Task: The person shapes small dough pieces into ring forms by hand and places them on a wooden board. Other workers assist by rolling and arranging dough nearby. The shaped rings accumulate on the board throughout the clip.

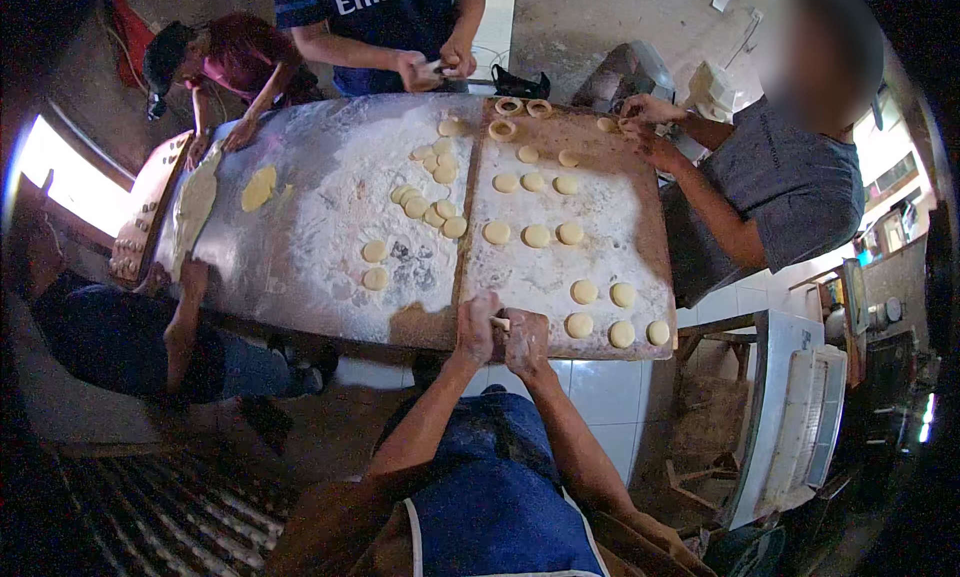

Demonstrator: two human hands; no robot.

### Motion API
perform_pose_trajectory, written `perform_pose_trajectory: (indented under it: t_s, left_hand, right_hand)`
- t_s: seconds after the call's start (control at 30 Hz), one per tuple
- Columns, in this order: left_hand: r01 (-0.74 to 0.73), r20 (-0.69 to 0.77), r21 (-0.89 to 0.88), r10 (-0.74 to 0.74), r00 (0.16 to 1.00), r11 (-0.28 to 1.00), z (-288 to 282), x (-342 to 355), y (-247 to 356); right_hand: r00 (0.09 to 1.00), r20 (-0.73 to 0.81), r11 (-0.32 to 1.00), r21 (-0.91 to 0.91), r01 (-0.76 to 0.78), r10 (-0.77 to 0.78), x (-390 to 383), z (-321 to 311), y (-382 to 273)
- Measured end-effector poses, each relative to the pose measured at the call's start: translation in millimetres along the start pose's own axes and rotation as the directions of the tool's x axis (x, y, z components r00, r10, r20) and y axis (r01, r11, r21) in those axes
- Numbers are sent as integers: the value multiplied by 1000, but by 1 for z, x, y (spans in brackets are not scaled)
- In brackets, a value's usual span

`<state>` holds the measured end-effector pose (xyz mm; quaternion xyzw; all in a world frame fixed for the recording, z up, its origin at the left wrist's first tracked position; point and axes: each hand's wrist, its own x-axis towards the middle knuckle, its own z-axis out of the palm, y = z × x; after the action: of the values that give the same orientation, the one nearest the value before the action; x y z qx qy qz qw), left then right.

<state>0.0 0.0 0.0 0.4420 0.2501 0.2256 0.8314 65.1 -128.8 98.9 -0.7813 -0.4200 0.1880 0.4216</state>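
1. The left hand [480, 329] is curled nearly closed, gripping one side of a small pale dough piece [500, 324].
2. The right hand [526, 339] is likewise curled around its other side; some fingertips are hidden.
3. This piece is held at the tabletop's [560, 345] near edge.
4. Five dough discs [622, 334] lie by the near right corner.
5. Dough rings [502, 131] lie near the far edge.

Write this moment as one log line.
Left hand: gripping pale dough piece | Right hand: gripping it too | Nearby: dough rounds, floured board
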Motion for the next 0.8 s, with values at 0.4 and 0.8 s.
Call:
perform_pose_trajectory:
  t_s: [0.4,0.8]
  left_hand:
    - [-38,-73,959,377,923,281,16,24,87]
    - [-204,197,976,85,977,81,11,0,153]
  right_hand:
    - [972,-226,943,-304,-135,66,42,1,6]
    - [871,-423,751,-485,-449,248,-33,-57,46]
